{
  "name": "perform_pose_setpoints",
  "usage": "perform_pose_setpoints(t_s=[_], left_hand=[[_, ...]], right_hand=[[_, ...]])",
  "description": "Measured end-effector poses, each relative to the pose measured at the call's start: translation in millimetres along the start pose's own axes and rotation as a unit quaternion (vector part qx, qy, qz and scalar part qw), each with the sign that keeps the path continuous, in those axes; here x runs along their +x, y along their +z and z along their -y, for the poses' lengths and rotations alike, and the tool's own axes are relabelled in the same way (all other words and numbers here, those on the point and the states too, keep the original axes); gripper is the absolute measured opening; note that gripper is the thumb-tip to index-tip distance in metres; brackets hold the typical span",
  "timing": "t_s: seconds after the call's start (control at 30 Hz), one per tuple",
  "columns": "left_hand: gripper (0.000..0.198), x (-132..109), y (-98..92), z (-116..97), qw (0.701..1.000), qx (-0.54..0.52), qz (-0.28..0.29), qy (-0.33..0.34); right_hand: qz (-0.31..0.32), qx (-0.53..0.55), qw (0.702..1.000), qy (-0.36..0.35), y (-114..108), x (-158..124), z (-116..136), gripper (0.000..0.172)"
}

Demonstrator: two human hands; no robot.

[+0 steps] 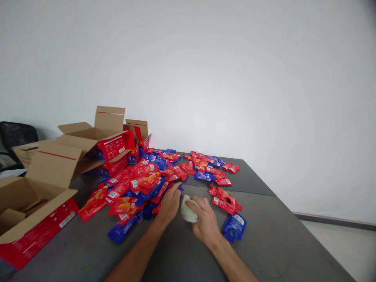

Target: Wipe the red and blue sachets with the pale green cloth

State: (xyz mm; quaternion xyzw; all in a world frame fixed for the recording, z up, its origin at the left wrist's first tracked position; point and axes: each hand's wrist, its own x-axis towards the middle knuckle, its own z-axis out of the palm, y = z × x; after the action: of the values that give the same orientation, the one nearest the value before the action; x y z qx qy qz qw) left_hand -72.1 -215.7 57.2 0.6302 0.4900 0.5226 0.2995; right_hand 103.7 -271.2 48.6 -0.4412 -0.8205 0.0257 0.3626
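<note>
My right hand (pixel 206 222) is closed on a crumpled pale cloth (pixel 188 209) just above or on the dark tabletop, near the middle of the view. Beside it, my left hand (pixel 170 203) rests against the right edge of a big heap of red and blue packets (pixel 143 182), fingers stretched forward and nothing visibly gripped. Part of the heap is hidden behind that hand. To the right of my right hand lie a few red packets (pixel 225 199) and, closer to me, blue packets (pixel 235 226).
Open cardboard boxes with red and blue sides stand on the left: a near box (pixel 38 231) and stacked ones (pixel 110 150) farther back. More packets (pixel 205 166) lie scattered toward the white wall (pixel 223 78). The dark table (pixel 264 235) ends at the right. A black chair (pixel 17 135) stands far left.
</note>
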Motion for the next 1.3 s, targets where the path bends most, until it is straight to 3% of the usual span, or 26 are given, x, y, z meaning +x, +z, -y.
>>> perform_pose_setpoints(t_s=[0.1,0.23,0.4,0.57,0.77,0.97,1.13,1.3], left_hand=[[0.041,2.8,-7.9,8.6,0.979,0.18,-0.032,0.094],[0.039,6.9,-15.0,27.3,0.936,0.335,-0.037,0.104],[0.029,9.6,-20.5,46.3,0.889,0.443,-0.011,0.114],[0.029,4.4,-14.5,40.4,0.863,0.491,-0.04,0.109],[0.028,-4.3,1.0,17.5,0.881,0.456,-0.029,0.124],[0.031,-20.9,32.0,-0.5,0.909,0.365,0.091,0.18],[0.031,-38.0,63.1,-32.5,0.915,0.282,0.182,0.222],[0.027,-55.3,108.7,-65.2,0.928,0.137,0.285,0.197]], right_hand=[[-0.008,0.002,1.0,0.006,2.5,-1.0,-3.4,0.069],[-0.015,-0.001,1.0,0.007,3.5,-1.4,-5.5,0.068],[-0.018,-0.002,1.0,0.023,2.5,-0.7,-10.0,0.069],[-0.011,-0.02,0.999,0.049,1.0,0.1,-14.5,0.065],[-0.035,-0.03,0.996,0.08,-11.5,5.3,-24.4,0.063],[-0.055,-0.074,0.99,0.111,-42.7,6.1,-35.0,0.057],[-0.066,-0.121,0.982,0.131,-79.2,-22.1,-48.4,0.055],[-0.076,-0.159,0.969,0.172,-108.6,-66.9,-67.1,0.052]])
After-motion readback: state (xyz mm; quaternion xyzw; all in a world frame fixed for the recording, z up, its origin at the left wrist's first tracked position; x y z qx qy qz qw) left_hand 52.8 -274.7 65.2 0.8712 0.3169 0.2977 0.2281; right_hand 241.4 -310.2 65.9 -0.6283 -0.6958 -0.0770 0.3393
